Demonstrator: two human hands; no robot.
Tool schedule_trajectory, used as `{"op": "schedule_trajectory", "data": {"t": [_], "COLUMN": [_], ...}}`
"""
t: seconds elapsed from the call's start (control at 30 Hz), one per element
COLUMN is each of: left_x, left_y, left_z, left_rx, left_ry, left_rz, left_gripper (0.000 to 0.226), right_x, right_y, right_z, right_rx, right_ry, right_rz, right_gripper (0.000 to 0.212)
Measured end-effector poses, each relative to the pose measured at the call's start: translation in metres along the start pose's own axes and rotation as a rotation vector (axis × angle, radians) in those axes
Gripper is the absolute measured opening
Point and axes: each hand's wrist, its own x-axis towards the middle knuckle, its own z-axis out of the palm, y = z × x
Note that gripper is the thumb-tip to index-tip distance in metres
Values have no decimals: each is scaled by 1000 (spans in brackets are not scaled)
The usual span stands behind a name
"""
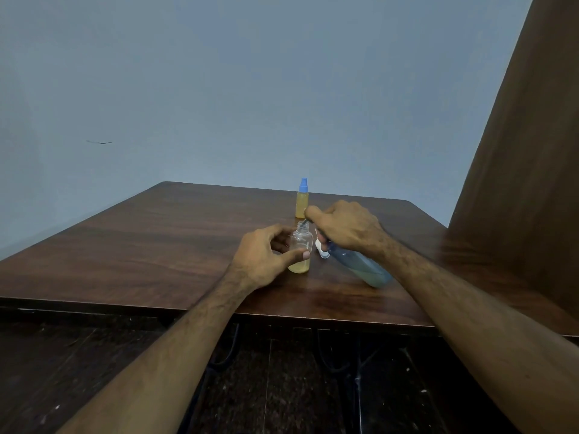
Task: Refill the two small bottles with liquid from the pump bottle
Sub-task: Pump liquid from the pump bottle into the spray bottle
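A small clear bottle [300,250] stands uncapped on the wooden table [156,245], with yellowish liquid in its lower part. My left hand [266,256] grips it round the body. My right hand [346,227] holds the blue pump bottle [360,266] tilted over, its nozzle end right above the small bottle's open neck. A second small bottle [302,202] with a blue cap stands upright behind them, filled with yellow liquid. A small white cap [322,250] lies on the table between the open bottle and the pump bottle.
A brown curtain [517,183] hangs along the table's right side. A plain blue-grey wall stands behind the table. The table's front edge runs just below my forearms, with dark floor and cables beneath.
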Motion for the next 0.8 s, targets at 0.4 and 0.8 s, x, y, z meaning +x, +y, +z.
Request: {"op": "schedule_trajectory", "data": {"t": [0.4, 0.8], "left_x": [-1, -1], "left_y": [2, 2], "left_z": [-1, -1], "left_rx": [-3, 13], "left_ry": [-5, -8], "left_rz": [-11, -1], "left_gripper": [52, 57], "right_x": [-2, -5], "right_y": [-3, -4], "right_z": [-1, -2], "right_rx": [49, 52], "right_ry": [33, 33], "right_rz": [-8, -24], "right_gripper": [63, 59]}}
